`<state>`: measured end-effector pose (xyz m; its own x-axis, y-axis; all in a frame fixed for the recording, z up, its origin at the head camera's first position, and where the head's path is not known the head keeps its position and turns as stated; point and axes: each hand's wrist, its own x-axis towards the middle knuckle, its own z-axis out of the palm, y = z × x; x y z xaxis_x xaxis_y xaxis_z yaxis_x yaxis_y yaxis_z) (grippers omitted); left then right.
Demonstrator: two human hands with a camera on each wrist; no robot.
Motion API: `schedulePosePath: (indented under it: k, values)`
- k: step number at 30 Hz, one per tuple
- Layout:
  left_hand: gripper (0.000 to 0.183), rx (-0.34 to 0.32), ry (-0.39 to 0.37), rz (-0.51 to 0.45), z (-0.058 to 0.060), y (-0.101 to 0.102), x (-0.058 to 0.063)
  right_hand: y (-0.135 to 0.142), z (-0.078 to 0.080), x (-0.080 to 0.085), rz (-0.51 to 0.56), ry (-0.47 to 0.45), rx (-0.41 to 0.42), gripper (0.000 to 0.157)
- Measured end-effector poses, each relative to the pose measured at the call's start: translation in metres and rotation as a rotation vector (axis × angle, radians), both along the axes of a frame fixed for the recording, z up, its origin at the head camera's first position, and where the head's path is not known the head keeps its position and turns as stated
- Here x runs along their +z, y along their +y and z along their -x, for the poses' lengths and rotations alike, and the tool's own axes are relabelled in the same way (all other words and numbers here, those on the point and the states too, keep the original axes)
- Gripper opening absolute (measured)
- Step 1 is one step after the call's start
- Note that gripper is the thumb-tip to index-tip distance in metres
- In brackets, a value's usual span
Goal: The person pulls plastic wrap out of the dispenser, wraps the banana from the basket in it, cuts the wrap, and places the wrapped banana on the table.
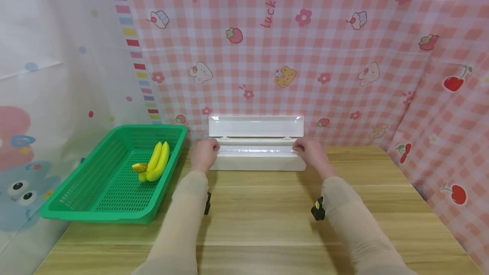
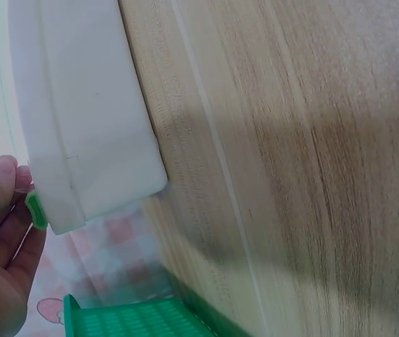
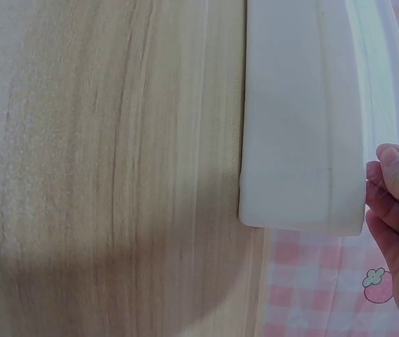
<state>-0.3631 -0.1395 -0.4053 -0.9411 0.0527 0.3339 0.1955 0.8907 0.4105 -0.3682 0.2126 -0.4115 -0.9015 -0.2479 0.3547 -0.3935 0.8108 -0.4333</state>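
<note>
A long white plastic-wrap dispenser (image 1: 257, 164) lies on the table against the back wall, its lid (image 1: 256, 127) raised. Clear plastic wrap (image 1: 256, 150) shows inside along its length. At the dispenser's left end my left hand (image 1: 204, 154) pinches the edge of the wrap between thumb and fingers. My right hand (image 1: 311, 156) pinches the wrap the same way at the right end. In the left wrist view a small green piece (image 2: 36, 210) sits at the dispenser's corner, beside my fingers. The wrap itself is barely visible in the wrist views.
To the left stands a green plastic basket (image 1: 112, 217) holding yellow bananas (image 1: 159, 164). The wooden table (image 1: 259, 220) runs up to a pink checked cloth (image 1: 259, 54) behind the dispenser. Cloth walls also rise on both sides.
</note>
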Motion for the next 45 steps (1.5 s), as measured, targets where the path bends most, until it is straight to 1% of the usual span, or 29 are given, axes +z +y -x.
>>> schedulePosePath:
  k: [3,6,10,16,18,22,25,31,36,41,45]
  values:
    - [0.015,0.004,0.013,-0.014,0.001,0.0,0.0,0.0,0.002,0.002,-0.002,-0.003,-0.003,0.006]
    - [0.017,0.002,0.024,-0.026,0.002,-0.001,0.0,0.0,0.003,0.004,-0.013,0.012,-0.001,0.007]
    - [0.018,-0.012,0.029,-0.031,0.003,-0.002,0.003,0.0,0.004,0.006,-0.027,0.033,-0.002,0.008]
    - [0.014,-0.017,0.033,-0.033,0.003,-0.002,0.008,-0.001,0.005,0.012,-0.022,0.09,0.017,0.006]
    - [0.013,-0.019,0.028,-0.034,0.003,-0.002,0.011,-0.001,0.003,0.015,-0.016,0.082,0.013,0.006]
    - [0.01,-0.03,0.024,-0.043,0.002,-0.003,0.015,-0.002,0.0,0.021,-0.002,0.028,-0.021,0.008]
    - [0.008,-0.039,0.042,-0.047,0.001,-0.005,0.017,-0.002,-0.002,0.024,0.007,0.023,-0.036,0.008]
    - [0.007,-0.064,0.091,-0.08,0.002,-0.007,0.02,-0.002,-0.003,0.028,0.006,0.087,-0.029,0.007]
    - [0.009,-0.094,0.114,-0.112,0.001,-0.009,0.023,-0.001,-0.005,0.031,0.023,0.085,-0.026,0.007]
    - [0.01,-0.11,0.16,-0.093,-0.001,-0.01,0.027,0.0,-0.006,0.036,0.034,0.106,-0.023,0.006]
    - [0.009,-0.112,0.162,-0.084,-0.002,-0.01,0.032,0.0,-0.006,0.038,0.027,0.15,-0.014,0.006]
